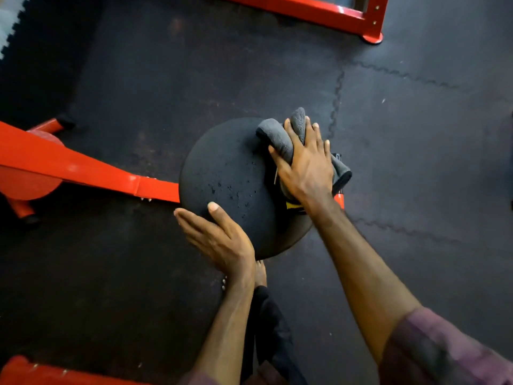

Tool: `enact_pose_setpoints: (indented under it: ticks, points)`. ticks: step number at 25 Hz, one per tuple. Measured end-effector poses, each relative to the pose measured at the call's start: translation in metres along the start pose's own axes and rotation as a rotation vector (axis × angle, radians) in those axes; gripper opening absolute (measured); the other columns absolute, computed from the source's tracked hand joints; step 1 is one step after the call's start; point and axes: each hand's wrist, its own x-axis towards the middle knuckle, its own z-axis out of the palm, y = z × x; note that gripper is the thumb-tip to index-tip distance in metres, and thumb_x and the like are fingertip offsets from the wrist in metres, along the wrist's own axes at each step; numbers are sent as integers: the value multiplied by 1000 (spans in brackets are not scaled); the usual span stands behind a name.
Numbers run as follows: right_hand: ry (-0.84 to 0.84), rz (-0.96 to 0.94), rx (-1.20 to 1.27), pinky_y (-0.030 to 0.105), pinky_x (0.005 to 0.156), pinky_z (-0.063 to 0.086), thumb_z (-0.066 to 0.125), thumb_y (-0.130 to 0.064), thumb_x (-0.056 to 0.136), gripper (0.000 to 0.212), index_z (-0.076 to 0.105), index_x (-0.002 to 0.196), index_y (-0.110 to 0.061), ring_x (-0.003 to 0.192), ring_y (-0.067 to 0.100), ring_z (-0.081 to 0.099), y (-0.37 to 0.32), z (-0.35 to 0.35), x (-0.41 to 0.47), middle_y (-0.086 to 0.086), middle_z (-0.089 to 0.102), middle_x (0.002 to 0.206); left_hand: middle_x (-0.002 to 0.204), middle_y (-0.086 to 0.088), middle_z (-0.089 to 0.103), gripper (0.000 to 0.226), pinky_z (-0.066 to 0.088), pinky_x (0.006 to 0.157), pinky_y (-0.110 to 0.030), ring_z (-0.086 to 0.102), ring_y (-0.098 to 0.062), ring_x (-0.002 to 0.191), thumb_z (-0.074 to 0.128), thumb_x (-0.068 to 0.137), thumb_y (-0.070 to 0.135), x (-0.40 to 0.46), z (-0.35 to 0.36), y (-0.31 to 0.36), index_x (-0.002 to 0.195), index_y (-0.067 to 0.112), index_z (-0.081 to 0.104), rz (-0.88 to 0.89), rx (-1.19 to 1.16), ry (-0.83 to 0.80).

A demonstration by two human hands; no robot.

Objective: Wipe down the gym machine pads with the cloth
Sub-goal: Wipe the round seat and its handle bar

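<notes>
A round black roller pad [230,173] on the end of a red machine arm [83,168] fills the middle of the view, with small droplets on its face. My right hand [305,165] lies flat on a bunched grey cloth [277,134] and presses it against the pad's right edge, fingers spread over the folds. My left hand [219,237] rests on the pad's lower left rim, fingers straight and thumb up on the pad's face.
Black interlocking rubber floor mats [402,134] cover the ground. A red frame foot [369,26] stands at the top right, and another red bar [41,373] at the bottom left corner. My bare foot [260,273] and dark trouser leg show below the pad.
</notes>
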Motion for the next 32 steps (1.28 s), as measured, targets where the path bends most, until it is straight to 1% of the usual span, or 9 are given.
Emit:
enact_pose_setpoints:
  ticks: [3,6,9,12,20,24,27,30,32]
  points:
    - [75,-9,-26,56,130,13,49,-60,102,71,30,165,-32,163,30,5,1,6,-60,9,12,176,163,-25,40,64,35,121,-47,45,-43,145,40,114,41,11,6,-2,159,-6,36,116,85,146]
    - [58,14,-18,57,130,11,51,-57,102,71,31,165,-31,164,28,-2,2,13,-108,8,7,177,160,-21,47,56,40,117,-42,50,-38,142,42,116,35,30,3,-8,158,-2,41,242,137,151]
    - [60,8,-28,57,130,13,45,-62,103,70,32,164,-32,163,31,8,-1,10,-57,9,14,176,159,-18,49,54,39,117,-36,51,-34,143,40,116,34,59,0,-11,157,0,43,409,177,93]
    - [8,53,26,55,129,20,42,-66,102,73,28,165,-33,161,32,17,-4,2,-4,11,19,174,161,-14,48,56,37,118,-34,49,-30,146,35,116,38,75,-3,-9,158,3,43,460,185,29]
    - [29,1,28,59,130,7,47,-61,103,74,27,166,-28,164,27,-4,1,15,-132,9,5,177,165,-5,45,58,39,122,-45,43,-21,152,28,115,44,137,-1,10,161,12,43,695,209,-276]
    - [65,-20,-94,60,129,9,40,-64,102,73,30,165,-28,163,33,6,-14,17,-65,14,13,175,168,1,41,56,32,126,-36,37,-13,155,29,114,43,165,8,29,162,17,41,820,253,-445]
    - [40,8,-59,58,130,9,37,-68,103,74,26,166,-30,162,32,8,-17,9,-10,13,14,175,169,4,39,54,28,126,-30,35,-10,155,31,114,41,173,9,40,163,20,40,873,301,-516]
    - [67,-17,-41,59,129,11,39,-66,103,75,24,167,-30,163,31,5,-7,8,-37,12,11,176,169,3,39,55,33,126,-40,34,-13,157,31,114,45,180,12,50,163,22,40,940,318,-565]
    - [56,-40,-35,60,129,10,45,-61,102,75,24,167,-29,163,30,0,0,9,-90,10,6,177,169,0,40,53,35,125,-46,34,-14,157,33,115,43,176,8,46,161,20,45,912,229,-479]
